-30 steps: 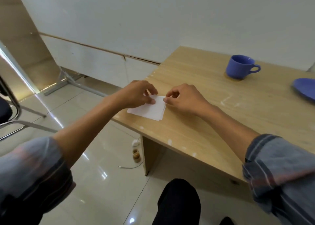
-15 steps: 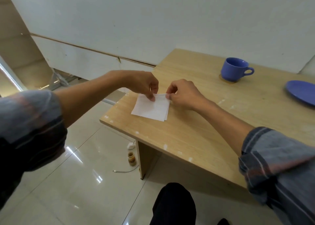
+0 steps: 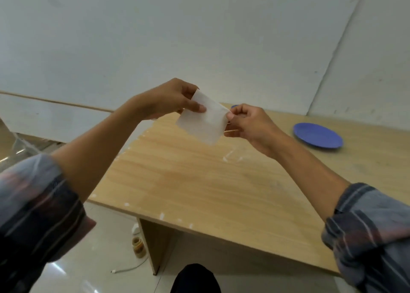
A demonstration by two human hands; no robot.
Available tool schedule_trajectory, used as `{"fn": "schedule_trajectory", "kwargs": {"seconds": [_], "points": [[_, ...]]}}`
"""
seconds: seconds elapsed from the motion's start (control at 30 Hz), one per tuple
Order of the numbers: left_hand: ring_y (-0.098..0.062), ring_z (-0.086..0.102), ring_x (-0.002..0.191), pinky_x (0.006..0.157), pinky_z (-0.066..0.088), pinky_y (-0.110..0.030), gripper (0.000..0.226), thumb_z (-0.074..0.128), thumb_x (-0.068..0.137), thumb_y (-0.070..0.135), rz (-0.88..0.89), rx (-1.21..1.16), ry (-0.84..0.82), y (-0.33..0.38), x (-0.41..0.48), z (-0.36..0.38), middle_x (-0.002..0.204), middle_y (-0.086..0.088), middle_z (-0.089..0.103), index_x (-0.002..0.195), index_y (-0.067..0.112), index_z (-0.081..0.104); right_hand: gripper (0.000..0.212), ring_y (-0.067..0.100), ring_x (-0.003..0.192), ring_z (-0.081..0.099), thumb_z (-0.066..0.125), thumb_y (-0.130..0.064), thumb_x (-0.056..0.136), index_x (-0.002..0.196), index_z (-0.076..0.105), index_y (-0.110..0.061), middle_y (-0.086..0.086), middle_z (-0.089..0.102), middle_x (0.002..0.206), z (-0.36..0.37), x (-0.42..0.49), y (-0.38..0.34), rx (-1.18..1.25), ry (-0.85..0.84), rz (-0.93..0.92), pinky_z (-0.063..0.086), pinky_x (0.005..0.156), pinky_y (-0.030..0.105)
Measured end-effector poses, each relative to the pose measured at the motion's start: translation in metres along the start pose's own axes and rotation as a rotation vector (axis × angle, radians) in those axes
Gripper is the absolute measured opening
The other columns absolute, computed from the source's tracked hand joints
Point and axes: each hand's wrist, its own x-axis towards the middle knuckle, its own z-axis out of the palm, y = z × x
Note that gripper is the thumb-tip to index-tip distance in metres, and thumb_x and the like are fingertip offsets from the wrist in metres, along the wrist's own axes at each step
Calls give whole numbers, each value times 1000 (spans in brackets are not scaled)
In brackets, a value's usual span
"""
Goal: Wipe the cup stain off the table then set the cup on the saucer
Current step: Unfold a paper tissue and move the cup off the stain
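A folded white tissue (image 3: pixel 203 121) hangs in the air above the wooden table (image 3: pixel 199 186). My left hand (image 3: pixel 175 99) pinches its upper left corner. My right hand (image 3: pixel 248 124) pinches its right edge. The blue saucer (image 3: pixel 317 135) lies on the table to the right of my right hand. The blue cup is almost wholly hidden behind my right hand and the tissue; only a sliver of its rim (image 3: pixel 234 106) shows. The stain is not visible.
A white wall stands right behind the table. Below the table's left end, on the glossy tiled floor, sit a small jar (image 3: pixel 138 246) and a white cable (image 3: pixel 128 269). My dark knee (image 3: pixel 195 279) shows at the bottom.
Both hands have lifted the tissue off the table's near-left corner and raised it in front of the cup. The view has tilted up and to the right.
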Motion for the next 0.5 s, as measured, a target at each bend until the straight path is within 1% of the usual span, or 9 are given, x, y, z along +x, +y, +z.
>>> {"fn": "schedule_trajectory", "kwargs": {"seconds": [0.03,0.07,0.13,0.17,0.2,0.27,0.37,0.43,0.5], "points": [[-21,69,96,83,57,-32,22,70,84,13,7,-22,3,6,3,5,103,-7,72,105,7,69,4,19,72,65,57,-11,93,90,56,-9,6,65,81,-8,-6,0,12,-4,4,56,77,39],[-22,69,96,81,56,-31,21,70,84,13,13,-26,-3,13,5,11,103,-8,72,104,6,69,9,18,74,66,60,-14,91,96,56,-7,5,66,85,-16,-11,-1,-8,-2,11,56,78,40],[-19,69,93,78,55,-28,19,70,83,13,29,-3,-48,27,11,21,101,-7,73,102,7,70,32,17,82,69,68,-25,86,111,56,-9,3,71,95,-31,-21,-1,-107,3,19,57,80,39],[-16,70,90,75,55,-24,17,71,83,13,33,27,-84,35,13,26,99,-5,74,100,9,71,40,16,87,70,70,-30,83,116,56,-13,4,72,101,-37,-24,-2,-155,7,9,58,80,39],[-12,70,86,72,54,-21,16,71,83,13,31,68,-124,42,16,30,96,-1,74,98,12,72,42,16,91,69,72,-31,82,118,57,-16,5,72,104,-43,-27,-3,-182,9,0,58,79,38],[-8,71,82,66,53,-15,14,72,82,14,17,139,-208,54,25,40,92,3,75,96,17,72,36,16,92,69,73,-26,82,114,62,-16,7,73,102,-53,-29,-3,-205,12,-17,59,76,36],[-6,71,79,63,54,-13,18,71,83,12,31,150,-250,59,46,54,94,0,75,100,12,72,18,18,83,69,70,-15,84,101,67,-10,7,73,93,-67,-21,6,-199,21,-50,59,70,33],[-8,72,84,69,56,-18,23,71,83,11,49,79,-246,52,67,64,98,-1,75,106,9,70,12,18,80,69,69,-12,85,96,68,-9,7,73,89,-83,-7,15,-140,57,-67,59,71,34],[-14,71,91,76,58,-25,27,71,83,12,71,22,-241,40,96,72,103,-5,74,109,8,69,10,18,78,68,69,-10,85,95,68,-8,8,71,88,-105,16,25,-78,108,-73,60,70,35]]}}
